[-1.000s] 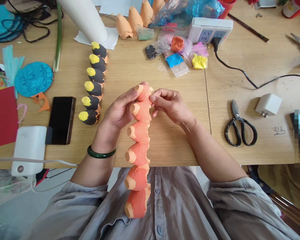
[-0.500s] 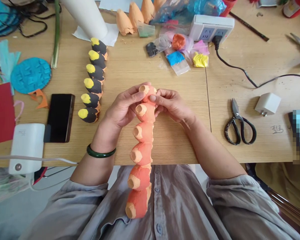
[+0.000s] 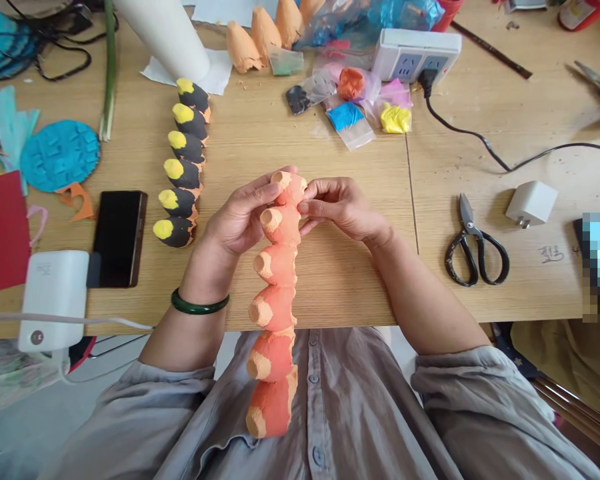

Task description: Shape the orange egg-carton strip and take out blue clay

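Observation:
A strip of egg-carton cups [image 3: 276, 307], coated in orange-red clay with bare pale-orange tips, hangs lengthwise from the table over my lap. My left hand [image 3: 245, 208] grips its far end, thumb on the top cup and the other fingers behind. At the same cup's right edge, my right hand [image 3: 344, 205] has thumb and forefinger pinched together against the rim. Whether a bit of clay sits between those fingertips is hidden. On the table to the left lies a second egg-carton strip [image 3: 185, 172], black with yellow tips.
Bagged coloured clay [image 3: 347, 117] lies beyond my hands, near a power strip [image 3: 415, 57] and a white roll [image 3: 167, 40]. Black-handled scissors [image 3: 475, 247] and a white plug adapter [image 3: 531, 203] lie right. A phone [image 3: 119, 239] and white power bank [image 3: 55, 300] lie left.
My right thumb has slid off the front of the top cup to its right edge. The strip has shifted slightly left, and the whole view has moved a little.

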`<control>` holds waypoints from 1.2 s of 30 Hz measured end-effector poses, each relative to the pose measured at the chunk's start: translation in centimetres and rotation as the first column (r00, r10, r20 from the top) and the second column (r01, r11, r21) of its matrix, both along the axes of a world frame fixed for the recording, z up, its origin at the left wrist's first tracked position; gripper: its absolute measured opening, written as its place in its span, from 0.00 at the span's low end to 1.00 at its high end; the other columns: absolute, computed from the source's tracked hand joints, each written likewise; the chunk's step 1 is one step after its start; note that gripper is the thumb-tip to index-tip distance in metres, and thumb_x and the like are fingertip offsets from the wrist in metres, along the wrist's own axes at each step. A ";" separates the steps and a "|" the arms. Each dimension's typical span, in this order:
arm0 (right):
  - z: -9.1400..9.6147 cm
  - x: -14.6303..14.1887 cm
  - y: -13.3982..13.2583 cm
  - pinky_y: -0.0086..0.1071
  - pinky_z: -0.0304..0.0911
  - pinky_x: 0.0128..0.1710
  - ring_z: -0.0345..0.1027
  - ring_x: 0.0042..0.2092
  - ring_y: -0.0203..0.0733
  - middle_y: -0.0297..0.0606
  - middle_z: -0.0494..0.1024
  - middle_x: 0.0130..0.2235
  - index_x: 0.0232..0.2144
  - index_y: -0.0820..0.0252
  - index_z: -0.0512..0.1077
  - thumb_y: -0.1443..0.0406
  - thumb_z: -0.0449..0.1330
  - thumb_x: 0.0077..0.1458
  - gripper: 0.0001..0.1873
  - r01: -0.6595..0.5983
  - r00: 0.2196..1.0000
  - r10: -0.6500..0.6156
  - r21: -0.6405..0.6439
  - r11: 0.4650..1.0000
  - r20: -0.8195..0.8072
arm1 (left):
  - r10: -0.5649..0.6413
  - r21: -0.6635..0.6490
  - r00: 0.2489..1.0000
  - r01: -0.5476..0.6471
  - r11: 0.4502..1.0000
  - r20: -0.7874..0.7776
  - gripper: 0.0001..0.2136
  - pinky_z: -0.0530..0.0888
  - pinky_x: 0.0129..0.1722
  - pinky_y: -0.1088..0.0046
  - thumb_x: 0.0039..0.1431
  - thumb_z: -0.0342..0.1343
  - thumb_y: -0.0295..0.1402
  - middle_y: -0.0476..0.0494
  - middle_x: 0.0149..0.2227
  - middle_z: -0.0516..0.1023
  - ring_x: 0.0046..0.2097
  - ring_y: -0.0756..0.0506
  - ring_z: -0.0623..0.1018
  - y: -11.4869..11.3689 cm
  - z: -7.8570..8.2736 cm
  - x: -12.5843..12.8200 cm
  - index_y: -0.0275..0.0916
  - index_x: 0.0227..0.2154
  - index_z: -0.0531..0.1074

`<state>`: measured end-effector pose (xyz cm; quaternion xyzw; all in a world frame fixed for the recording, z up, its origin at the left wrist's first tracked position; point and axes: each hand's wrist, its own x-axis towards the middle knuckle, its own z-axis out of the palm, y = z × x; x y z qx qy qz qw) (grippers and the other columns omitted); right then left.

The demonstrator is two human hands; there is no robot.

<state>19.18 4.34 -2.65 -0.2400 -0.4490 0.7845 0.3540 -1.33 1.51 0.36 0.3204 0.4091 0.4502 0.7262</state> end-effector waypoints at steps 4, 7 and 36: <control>0.1 0.2 0.1 0.30 0.86 0.37 0.82 0.35 0.36 0.32 0.84 0.32 0.34 0.61 0.78 0.53 0.86 0.49 0.25 -0.007 0.999 0.007 0.016 1.000 -0.037 | 0.000 0.023 1.000 0.000 1.000 0.014 0.09 0.78 0.39 0.71 0.67 0.69 0.33 0.46 0.45 0.89 0.42 0.45 0.83 0.0 -0.1 -0.1 0.42 0.48 0.87; 0.4 0.3 0.0 0.32 0.87 0.37 0.83 0.36 0.38 0.33 0.83 0.32 0.34 0.61 0.79 0.53 0.80 0.57 0.20 -0.004 0.999 0.003 -0.019 1.000 -0.051 | -0.022 0.042 0.997 0.019 0.999 0.073 0.09 0.78 0.39 0.70 0.68 0.70 0.35 0.46 0.45 0.90 0.40 0.45 0.83 0.0 0.0 -0.1 0.41 0.49 0.87; 0.8 -0.9 -0.8 0.25 0.79 0.31 0.77 0.31 0.33 0.30 0.81 0.30 0.28 0.58 0.75 0.48 0.89 0.42 0.31 0.109 0.988 -0.104 -0.041 0.993 0.117 | 0.099 0.023 0.989 -0.097 0.995 -0.113 0.15 0.76 0.67 0.55 0.57 0.81 0.38 0.50 0.47 0.90 0.72 0.29 0.77 -0.7 0.7 0.5 0.50 0.46 0.88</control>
